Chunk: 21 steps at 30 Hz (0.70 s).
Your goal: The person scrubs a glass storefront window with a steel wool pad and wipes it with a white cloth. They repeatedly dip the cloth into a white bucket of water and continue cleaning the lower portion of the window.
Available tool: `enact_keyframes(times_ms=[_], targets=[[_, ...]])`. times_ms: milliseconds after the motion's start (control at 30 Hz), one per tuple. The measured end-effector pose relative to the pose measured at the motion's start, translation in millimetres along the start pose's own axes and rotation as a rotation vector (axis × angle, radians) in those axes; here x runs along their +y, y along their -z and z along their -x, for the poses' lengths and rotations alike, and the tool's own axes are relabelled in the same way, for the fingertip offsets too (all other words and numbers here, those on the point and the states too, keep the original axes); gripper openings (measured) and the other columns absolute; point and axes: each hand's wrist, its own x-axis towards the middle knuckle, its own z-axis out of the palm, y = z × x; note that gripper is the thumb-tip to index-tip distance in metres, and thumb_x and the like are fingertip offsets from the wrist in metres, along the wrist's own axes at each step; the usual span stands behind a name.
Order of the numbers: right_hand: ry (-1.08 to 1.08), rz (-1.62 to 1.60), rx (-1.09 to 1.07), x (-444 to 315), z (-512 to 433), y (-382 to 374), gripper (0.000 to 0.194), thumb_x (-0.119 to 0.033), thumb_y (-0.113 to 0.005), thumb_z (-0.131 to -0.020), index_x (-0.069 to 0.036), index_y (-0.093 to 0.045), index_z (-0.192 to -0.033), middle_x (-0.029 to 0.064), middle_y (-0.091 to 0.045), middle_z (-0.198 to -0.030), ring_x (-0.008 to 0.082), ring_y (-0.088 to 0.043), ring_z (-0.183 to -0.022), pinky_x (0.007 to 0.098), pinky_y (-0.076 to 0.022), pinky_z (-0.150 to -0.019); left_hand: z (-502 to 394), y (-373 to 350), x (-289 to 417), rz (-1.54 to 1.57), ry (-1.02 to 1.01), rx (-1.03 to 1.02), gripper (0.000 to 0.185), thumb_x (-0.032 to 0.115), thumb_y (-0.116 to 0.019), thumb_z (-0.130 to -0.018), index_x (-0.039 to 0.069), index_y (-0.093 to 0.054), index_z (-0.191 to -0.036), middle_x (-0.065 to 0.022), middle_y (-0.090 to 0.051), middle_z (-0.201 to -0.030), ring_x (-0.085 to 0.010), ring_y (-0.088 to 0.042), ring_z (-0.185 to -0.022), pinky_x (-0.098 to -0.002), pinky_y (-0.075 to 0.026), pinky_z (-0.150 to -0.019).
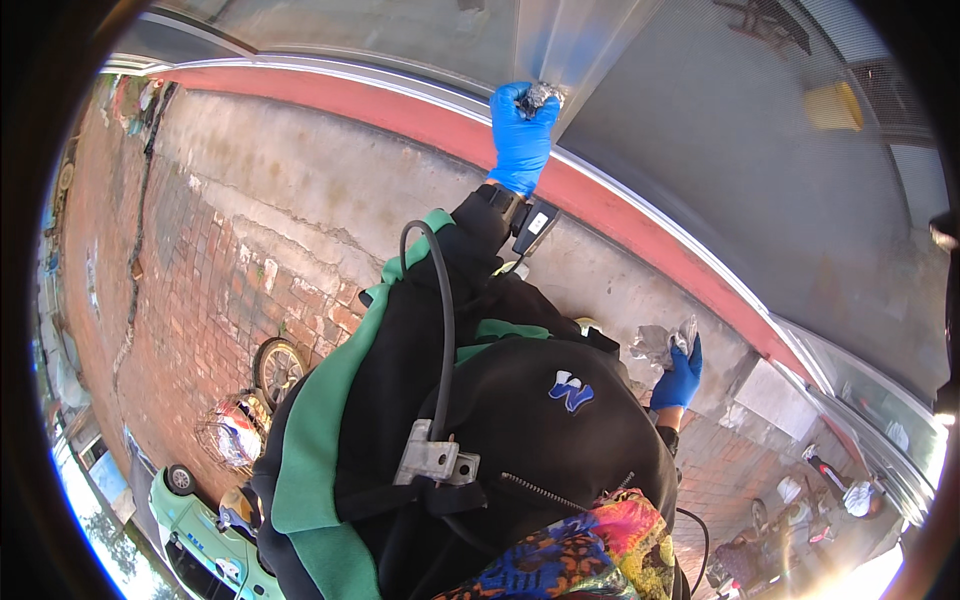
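Observation:
My left hand (521, 146), in a blue disposable glove, reaches forward with its fingers curled round a crumpled grey wad (541, 99), perhaps newspaper. The wad is against the lower part of a window's frame and glass (577, 52). My right hand (675, 379), gloved in the same blue, hangs low by my side. It grips a looser crumpled grey sheet (656, 343), whose material I cannot tell for sure. A black device (535, 229) is strapped at my left wrist.
Below the window runs a red painted sill band (420, 124) above a concrete strip (292, 161). Brick paving (202, 277) lies to the left, with a spoked wheel (279, 371), a wire basket (234, 431) and a light green car (202, 532). Another person (855, 495) is at lower right.

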Motion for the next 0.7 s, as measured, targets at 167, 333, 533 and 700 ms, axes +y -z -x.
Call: enact_keyframes(times_ms=[167, 333, 533, 700], targets=[[-0.029, -0.042, -0.016, 2.5, 2.7, 0.2, 0.058, 0.002, -0.059, -0.089, 0.000, -0.044, -0.145, 0.0126, -0.055, -0.138, 0.0216, -0.056, -0.121, 0.0339, -0.0440, -0.105, 5.4, 4.8, -0.9, -0.090, 0.293, 0.059, 0.031, 0.011, -0.080, -0.078, 0.001, -0.057, -0.097, -0.0029, -0.058, -0.085, -0.0111, -0.054, -0.076, -0.0279, -0.050, -0.072], [-0.015, -0.037, -0.012, 4.9, 0.2, 5.3, 0.058, 0.002, -0.059, -0.090, 0.000, -0.044, -0.146, 0.0128, -0.055, -0.138, 0.0217, -0.056, -0.121, 0.0341, -0.0443, -0.105, 0.7, -1.7, -3.3, 0.099, 0.172, 0.027, 0.031, 0.008, -0.080, -0.079, 0.003, -0.057, -0.099, -0.0026, -0.058, -0.092, -0.0106, -0.054, -0.079, -0.0264, -0.049, -0.074], [-0.017, -0.041, 0.002, 10.9, 1.3, 6.2, 0.056, 0.001, -0.059, -0.090, 0.000, -0.045, -0.145, 0.0126, -0.055, -0.139, 0.0212, -0.056, -0.121, 0.0340, -0.0443, -0.105, 2.6, 8.0, -8.9, -0.093, 0.402, -0.018, 0.033, 0.005, -0.078, -0.083, 0.005, -0.054, -0.105, -0.0031, -0.061, -0.091, -0.0098, -0.059, -0.078, -0.0258, -0.055, -0.069], [0.001, -0.046, -0.021, 8.0, 2.9, 2.1, 0.056, 0.001, -0.059, -0.090, 0.001, -0.045, -0.145, 0.0125, -0.055, -0.138, 0.0213, -0.056, -0.121, 0.0341, -0.0450, -0.104, 8.2, 1.0, -19.9, -0.068, 0.077, -0.029, 0.032, 0.004, -0.078, -0.081, 0.003, -0.055, -0.103, -0.0041, -0.059, -0.092, -0.0111, -0.058, -0.077, -0.0264, -0.054, -0.071]])
